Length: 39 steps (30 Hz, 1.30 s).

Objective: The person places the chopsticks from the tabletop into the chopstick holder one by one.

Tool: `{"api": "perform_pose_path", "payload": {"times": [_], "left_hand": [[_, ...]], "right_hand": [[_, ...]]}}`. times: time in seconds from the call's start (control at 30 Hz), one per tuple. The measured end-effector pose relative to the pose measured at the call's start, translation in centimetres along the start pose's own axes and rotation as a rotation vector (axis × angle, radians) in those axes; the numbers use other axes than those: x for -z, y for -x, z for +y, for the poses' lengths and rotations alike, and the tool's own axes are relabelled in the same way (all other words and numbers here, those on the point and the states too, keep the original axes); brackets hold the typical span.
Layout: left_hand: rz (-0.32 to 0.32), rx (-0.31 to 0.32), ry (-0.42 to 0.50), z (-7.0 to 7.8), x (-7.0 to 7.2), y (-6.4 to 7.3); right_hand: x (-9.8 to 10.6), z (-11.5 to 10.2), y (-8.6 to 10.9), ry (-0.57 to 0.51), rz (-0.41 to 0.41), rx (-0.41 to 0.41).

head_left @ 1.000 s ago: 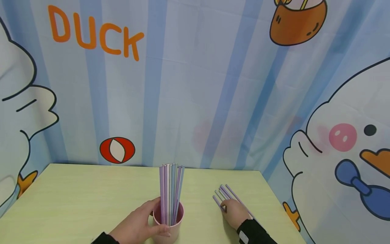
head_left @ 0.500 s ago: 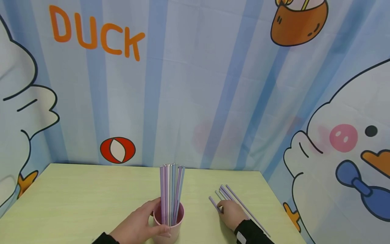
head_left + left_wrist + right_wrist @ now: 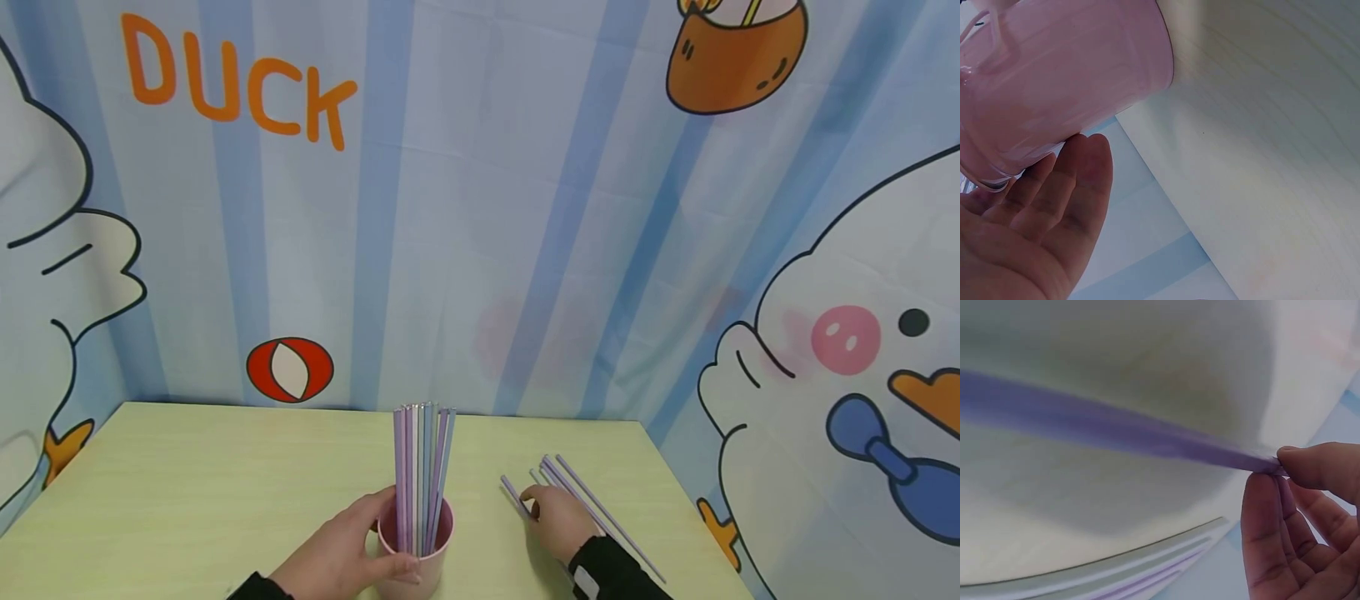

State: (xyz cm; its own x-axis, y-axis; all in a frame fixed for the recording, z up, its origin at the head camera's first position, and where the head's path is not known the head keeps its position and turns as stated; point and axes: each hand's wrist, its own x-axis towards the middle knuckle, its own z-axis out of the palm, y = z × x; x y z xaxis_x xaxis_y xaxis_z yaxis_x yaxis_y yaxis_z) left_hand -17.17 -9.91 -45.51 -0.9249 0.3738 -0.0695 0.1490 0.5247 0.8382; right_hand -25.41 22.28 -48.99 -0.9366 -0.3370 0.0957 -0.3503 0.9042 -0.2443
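Observation:
My left hand (image 3: 337, 546) holds a pink cup (image 3: 414, 579), its thumb in front and its fingers round the far side. Several purple, white and blue straws (image 3: 417, 483) stand upright in the cup. In the left wrist view, the fingers lie along the side of the cup (image 3: 1072, 75). To the right of the cup, my right hand (image 3: 562, 523) pinches a purple straw (image 3: 512, 490) between thumb and forefinger. The right wrist view shows this straw (image 3: 1147, 436) lifted off the table, apart from the others.
Several loose straws (image 3: 609, 517) lie slanting on the pale table (image 3: 247, 467) beside and under my right hand. In the right wrist view, more straws (image 3: 1141, 575) lie together near the bottom. Behind the table hangs a blue striped cloth (image 3: 450, 250) with duck drawings.
My right hand has moved left, drawing the purple straw away from the other straws. My left hand and the cup have stayed in place.

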Motion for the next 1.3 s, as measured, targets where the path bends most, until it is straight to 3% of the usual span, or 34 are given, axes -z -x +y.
{"api": "perform_pose_path", "payload": {"times": [0.23,0.73,1.03,1.3], "left_hand": [[0.001,0.006,-0.006,0.1,0.0,0.0],[-0.008,0.002,0.008,-0.1,0.0,-0.1],[-0.007,0.036,0.022,0.1,0.0,-0.2],[-0.008,0.004,0.012,-0.1,0.1,-0.2]], "right_hand": [[2.0,-1.9,-0.5,-0.071,0.01,0.059],[5.2,-5.3,-1.8,-0.293,0.089,0.091],[7.2,-6.9,-2.9,-0.475,0.203,0.08],[9.4,-8.6,-3.1,-0.654,0.28,0.054]]}}
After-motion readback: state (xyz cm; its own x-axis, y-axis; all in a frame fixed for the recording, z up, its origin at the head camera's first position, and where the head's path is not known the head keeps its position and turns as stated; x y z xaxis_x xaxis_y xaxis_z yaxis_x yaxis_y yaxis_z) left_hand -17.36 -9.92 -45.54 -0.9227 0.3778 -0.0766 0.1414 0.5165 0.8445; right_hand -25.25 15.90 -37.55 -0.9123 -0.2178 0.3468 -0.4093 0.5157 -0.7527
